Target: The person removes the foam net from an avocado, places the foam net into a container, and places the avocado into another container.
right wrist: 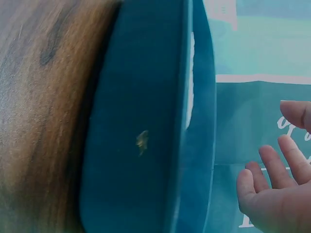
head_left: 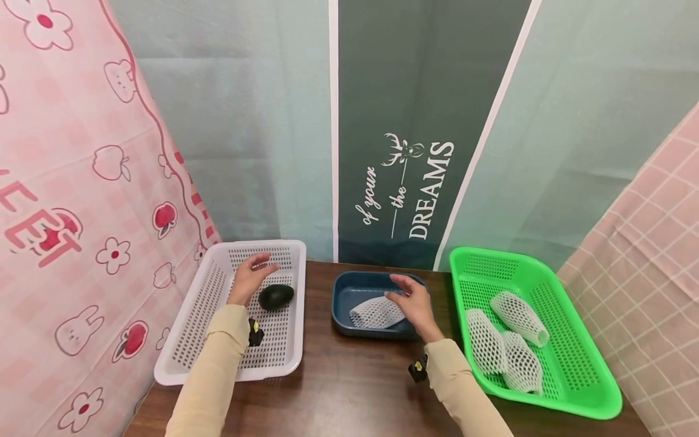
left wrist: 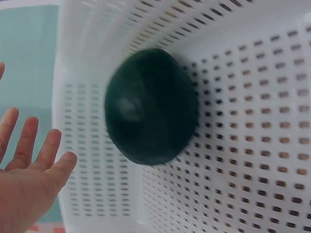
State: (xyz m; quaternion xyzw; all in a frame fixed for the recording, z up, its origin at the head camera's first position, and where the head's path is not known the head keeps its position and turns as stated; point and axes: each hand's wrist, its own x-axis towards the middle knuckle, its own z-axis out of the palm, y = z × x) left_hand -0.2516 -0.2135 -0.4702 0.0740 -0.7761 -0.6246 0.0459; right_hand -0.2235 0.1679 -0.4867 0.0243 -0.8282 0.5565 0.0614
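Observation:
A dark green avocado [head_left: 276,297] lies in the white perforated basket [head_left: 300,315] at the left. My left hand [head_left: 253,280] hovers over that basket, just beside the avocado, with relaxed fingers and nothing in its grasp. In the left wrist view the avocado [left wrist: 151,107] appears apart from the fingertips [left wrist: 68,160]. Over the right side of a small blue container [head_left: 341,303], my right hand [head_left: 413,303] is held with fingers spread loosely, holding nothing. A white foam net sleeve [head_left: 374,312] lies inside that container, partly hidden behind the hand.
A green perforated basket [head_left: 579,328] stands at the right with several white foam net sleeves [head_left: 519,315] in it. The brown wooden table [head_left: 338,388] carries all the containers. Printed cloth [head_left: 273,121] hangs behind, and a pink patterned cloth [head_left: 98,182] hangs at the left.

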